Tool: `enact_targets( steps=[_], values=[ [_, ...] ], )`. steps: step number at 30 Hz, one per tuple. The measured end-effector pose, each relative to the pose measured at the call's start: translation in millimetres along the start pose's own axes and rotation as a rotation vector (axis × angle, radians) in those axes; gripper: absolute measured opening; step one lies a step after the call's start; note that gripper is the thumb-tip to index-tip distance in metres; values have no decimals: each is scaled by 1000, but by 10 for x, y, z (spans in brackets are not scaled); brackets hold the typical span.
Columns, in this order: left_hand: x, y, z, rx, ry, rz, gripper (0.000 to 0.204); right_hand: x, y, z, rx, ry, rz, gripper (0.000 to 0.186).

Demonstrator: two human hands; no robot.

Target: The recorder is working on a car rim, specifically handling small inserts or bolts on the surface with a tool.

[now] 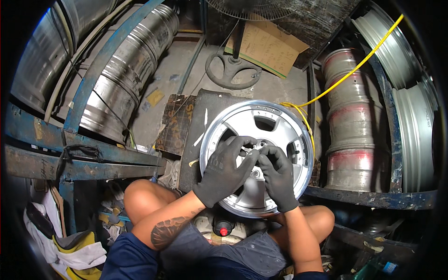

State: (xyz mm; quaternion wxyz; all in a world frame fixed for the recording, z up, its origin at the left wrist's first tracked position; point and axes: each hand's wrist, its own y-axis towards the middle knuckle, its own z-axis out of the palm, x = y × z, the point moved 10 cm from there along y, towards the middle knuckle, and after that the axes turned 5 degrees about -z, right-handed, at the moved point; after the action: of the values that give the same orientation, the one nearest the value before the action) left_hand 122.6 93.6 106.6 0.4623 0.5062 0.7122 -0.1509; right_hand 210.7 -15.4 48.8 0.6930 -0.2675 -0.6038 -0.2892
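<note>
A silver alloy wheel (254, 192) with a polished outer lip lies face up in front of my knees. My left hand (225, 169), in a dark glove, is over the wheel's hub with thumb and fingers drawn together. Close beside it, my right hand (280, 175), gloved the same way, pinches with thumb and forefinger. The fingertips of both hands meet just above the centre holes. Something small and pale shows between them, too little to name. Parts of the hub and the spokes are hidden beneath the gloves.
Stacked metal wheel barrels (350, 119) stand in a blue rack at right, more rims (126, 65) at left. A yellow hose (357, 67) runs to the wheel's far right edge. Beyond are a fan base (233, 72) and cardboard (266, 46); a red-capped bottle (223, 231) sits between my legs.
</note>
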Motion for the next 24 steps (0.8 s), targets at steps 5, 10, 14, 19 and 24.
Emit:
enact_targets(
  steps=[5,10,14,19,24],
  values=[
    [23,-52,2,6,131,88,21,63,-6,-17,-10,-193,-37,17],
    [22,-35,-79,-70,29,-28,16,465,-33,8,-64,-695,-342,13],
    [31,-49,-69,-83,43,49,20,650,-138,140,-51,-998,-571,15],
    [407,-42,106,206,-216,-460,22,736,-203,307,44,-1120,-754,17],
    [234,61,13,174,-167,-224,25,491,-73,53,83,-690,-410,21]
  ],
)
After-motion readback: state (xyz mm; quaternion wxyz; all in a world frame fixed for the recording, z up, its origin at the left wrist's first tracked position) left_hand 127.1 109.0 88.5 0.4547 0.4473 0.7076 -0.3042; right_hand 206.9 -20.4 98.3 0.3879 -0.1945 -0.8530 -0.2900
